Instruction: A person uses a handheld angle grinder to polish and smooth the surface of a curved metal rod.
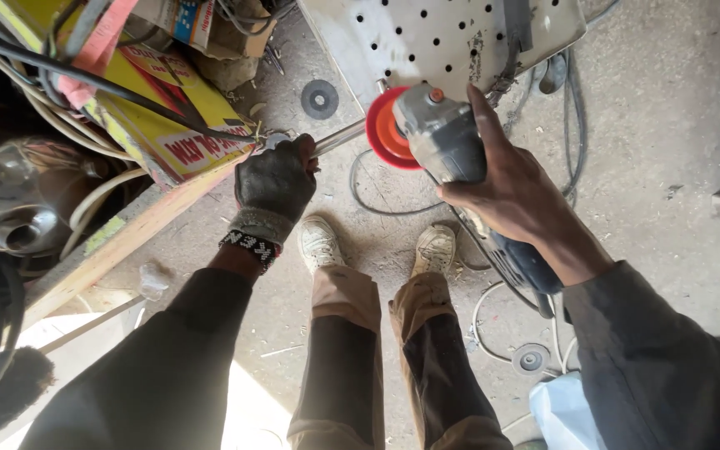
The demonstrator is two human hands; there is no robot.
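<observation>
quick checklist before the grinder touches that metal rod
1. Rod held: ok, gloved left hand grips it near its end.
2. Grinder held: ok, right hand wraps the body.
3. Right hand protected: not ok, it is bare.
4. Disc clear of rod: cannot tell, they look very close.
5. Cord clear of feet: not ok, it loops on the floor beside the shoes.
6. Disc spinning: cannot tell.
</observation>
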